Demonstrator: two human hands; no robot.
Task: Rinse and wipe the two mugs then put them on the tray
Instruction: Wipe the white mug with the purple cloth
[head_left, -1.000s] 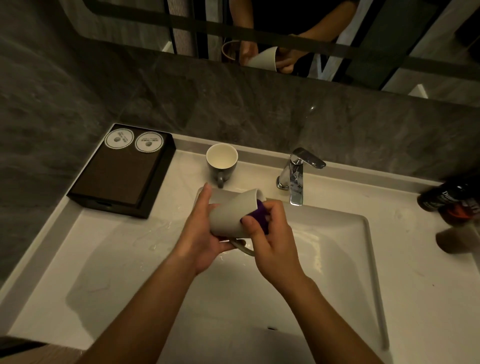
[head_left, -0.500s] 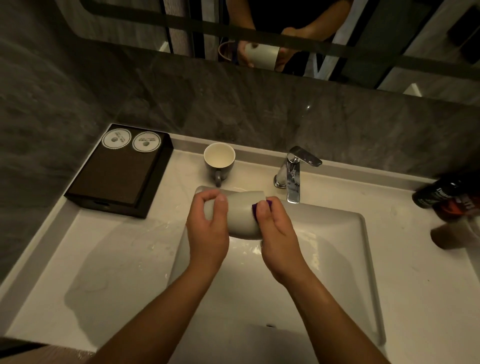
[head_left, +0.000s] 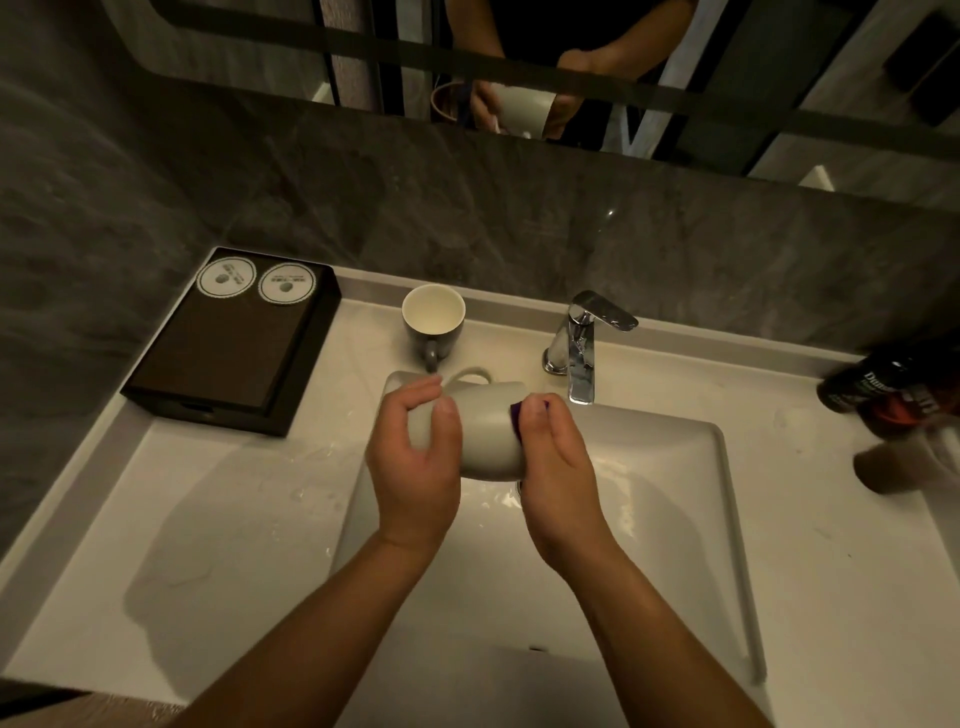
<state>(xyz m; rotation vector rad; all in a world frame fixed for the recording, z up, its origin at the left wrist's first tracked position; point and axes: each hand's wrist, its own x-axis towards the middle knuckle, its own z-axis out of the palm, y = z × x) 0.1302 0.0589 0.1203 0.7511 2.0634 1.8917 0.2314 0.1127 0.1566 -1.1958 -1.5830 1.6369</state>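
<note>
Cloth (head_left: 515, 415) mostly hidden: only a purple sliver shows between my right hand (head_left: 556, 462) and the mug (head_left: 488, 431). That hand covers the mug's mouth. Bottle (head_left: 878, 387) at the right edge is blurred, label unreadable.

Mug is pale grey, lying sideways over the sink (head_left: 675, 493), handle loop on the far side. Left hand (head_left: 415, 467) grips its base end, fingers curled round. Right hand clasps the cloth at the mouth end.

Second mug (head_left: 432, 322) stands upright on the worktop (head_left: 234, 519) behind the sink, dark outside, cream inside, handle toward me. Dark tray (head_left: 234, 343) sits back left, apart from it, with two round white discs (head_left: 226, 278) at its far end.
</note>
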